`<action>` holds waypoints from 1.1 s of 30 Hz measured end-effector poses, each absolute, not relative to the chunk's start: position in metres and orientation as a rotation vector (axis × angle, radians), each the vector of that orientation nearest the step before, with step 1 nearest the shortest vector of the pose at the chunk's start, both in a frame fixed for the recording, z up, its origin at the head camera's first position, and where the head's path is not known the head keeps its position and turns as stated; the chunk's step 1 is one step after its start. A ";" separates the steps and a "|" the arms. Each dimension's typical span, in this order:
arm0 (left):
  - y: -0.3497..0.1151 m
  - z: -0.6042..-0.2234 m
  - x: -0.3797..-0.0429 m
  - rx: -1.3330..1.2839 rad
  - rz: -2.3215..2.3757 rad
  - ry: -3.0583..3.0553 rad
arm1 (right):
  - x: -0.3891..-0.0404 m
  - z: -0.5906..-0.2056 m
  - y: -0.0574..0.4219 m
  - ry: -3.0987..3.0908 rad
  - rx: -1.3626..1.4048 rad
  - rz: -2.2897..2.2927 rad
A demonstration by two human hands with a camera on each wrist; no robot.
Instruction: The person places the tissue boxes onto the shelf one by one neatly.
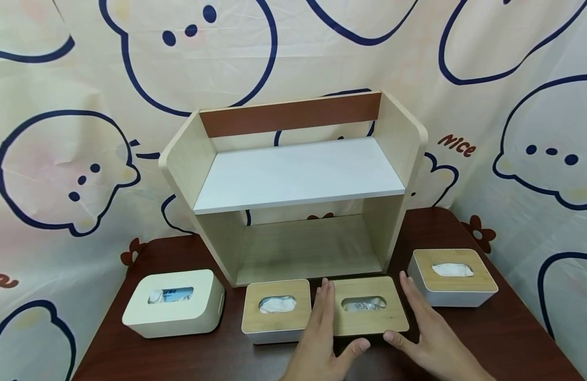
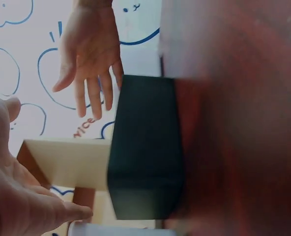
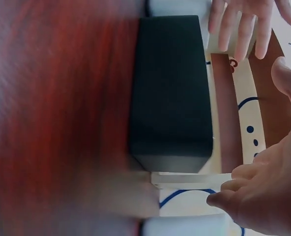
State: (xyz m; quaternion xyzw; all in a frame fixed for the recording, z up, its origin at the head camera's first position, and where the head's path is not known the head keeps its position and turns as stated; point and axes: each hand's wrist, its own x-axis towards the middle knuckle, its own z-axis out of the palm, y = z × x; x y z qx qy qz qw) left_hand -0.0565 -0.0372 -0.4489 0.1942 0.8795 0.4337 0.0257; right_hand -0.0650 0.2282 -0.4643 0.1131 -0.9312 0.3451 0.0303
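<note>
A tissue box with a wooden lid and black sides (image 1: 369,318) lies on the table between my two hands. My left hand (image 1: 320,338) is at its left side, fingers straight and thumb spread. On the other side, my right hand (image 1: 429,330) is held with straight fingers and the thumb apart. Both wrist views show the black side of the box (image 2: 144,132), (image 3: 172,88) with the palms turned toward it; whether the hands touch it I cannot tell. Just left of my left hand stands a wooden-lidded white tissue box (image 1: 276,288).
A two-tier shelf (image 1: 300,172) with a white board stands behind the boxes. At the left sits an all-white tissue box (image 1: 179,312), at the right another wooden-lidded white one (image 1: 452,286). The dark red-brown table (image 1: 217,360) meets a cartoon-printed curtain (image 1: 60,254).
</note>
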 end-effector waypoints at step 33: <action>-0.012 -0.495 -0.057 0.165 1.558 2.627 | -0.069 -0.498 0.229 -2.952 -0.080 1.564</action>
